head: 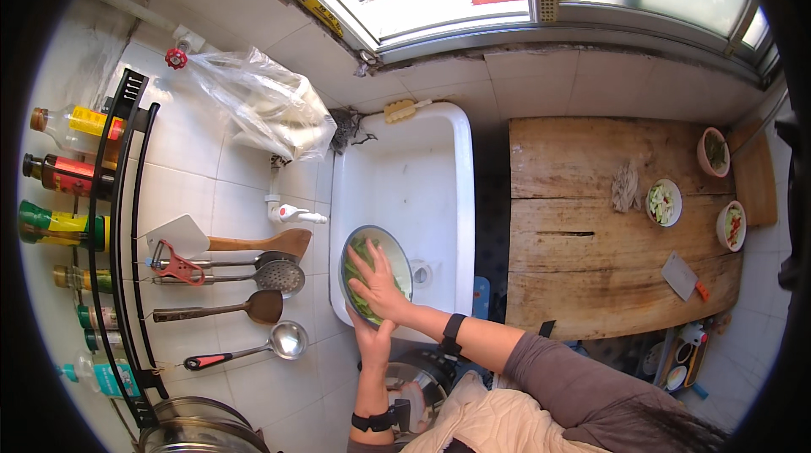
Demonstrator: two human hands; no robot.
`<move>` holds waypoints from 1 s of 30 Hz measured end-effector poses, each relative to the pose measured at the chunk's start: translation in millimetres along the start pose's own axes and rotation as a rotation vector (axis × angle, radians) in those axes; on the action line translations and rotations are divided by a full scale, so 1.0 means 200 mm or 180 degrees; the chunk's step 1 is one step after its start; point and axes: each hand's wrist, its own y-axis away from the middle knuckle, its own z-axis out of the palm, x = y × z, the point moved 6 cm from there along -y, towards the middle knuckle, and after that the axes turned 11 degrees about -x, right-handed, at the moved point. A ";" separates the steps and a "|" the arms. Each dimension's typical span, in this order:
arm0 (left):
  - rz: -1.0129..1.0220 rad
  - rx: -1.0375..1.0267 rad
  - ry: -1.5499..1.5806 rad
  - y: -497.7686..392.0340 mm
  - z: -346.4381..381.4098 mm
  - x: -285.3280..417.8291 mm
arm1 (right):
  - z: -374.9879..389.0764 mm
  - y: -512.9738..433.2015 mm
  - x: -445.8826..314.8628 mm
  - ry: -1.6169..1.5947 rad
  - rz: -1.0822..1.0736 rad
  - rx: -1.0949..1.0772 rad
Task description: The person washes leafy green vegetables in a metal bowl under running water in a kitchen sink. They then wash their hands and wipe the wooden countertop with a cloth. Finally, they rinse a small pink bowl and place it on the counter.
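Observation:
Over the near left part of the white sink (pixel 431 162), a round bowl (pixel 398 257) with a dark rim is tilted. Cut green vegetables (pixel 358 263) lie inside it. My left hand (pixel 372 340) grips the bowl's near edge from below, its fingers mostly hidden under the bowl. My right hand (pixel 377 285) lies flat over the vegetables with its fingers spread, touching them. Beside the bowl, the sink's drain (pixel 421 274) shows. The white tap (pixel 301 215) reaches over the sink's left rim, just beyond the bowl.
Right of the sink stands a wooden table (pixel 564 276) with a cleaver (pixel 681 277), a cloth (pixel 626 187) and small bowls (pixel 675 209) of cut food. Utensils, including a ladle (pixel 288 340), hang on the left wall below a bottle rack (pixel 117 212). A metal pot (pixel 437 383) sits beneath my arms.

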 end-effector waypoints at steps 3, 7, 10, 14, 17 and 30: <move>0.0103 -0.0047 -0.0172 0.01 0.00 0.04 | 0.00 0.00 -0.02 -0.0207 -0.0071 0.0071; 0.0031 -0.0074 -0.0290 0.02 -0.02 0.08 | 0.01 -0.01 -0.06 -0.0533 -0.0148 0.0126; 0.0265 -0.0089 -0.0449 0.02 -0.01 0.15 | 0.00 -0.02 -0.11 -0.0600 -0.0305 0.0186; 0.0461 -0.0146 -0.0673 0.03 0.03 0.26 | -0.02 -0.04 -0.18 -0.0714 -0.0460 0.0253; 0.0535 -0.0147 -0.0801 0.03 0.06 0.34 | -0.04 -0.06 -0.23 -0.0748 -0.0619 0.0311; 0.0555 0.0042 -0.1272 0.03 0.11 0.59 | -0.08 -0.12 -0.42 -0.1014 -0.1077 0.0344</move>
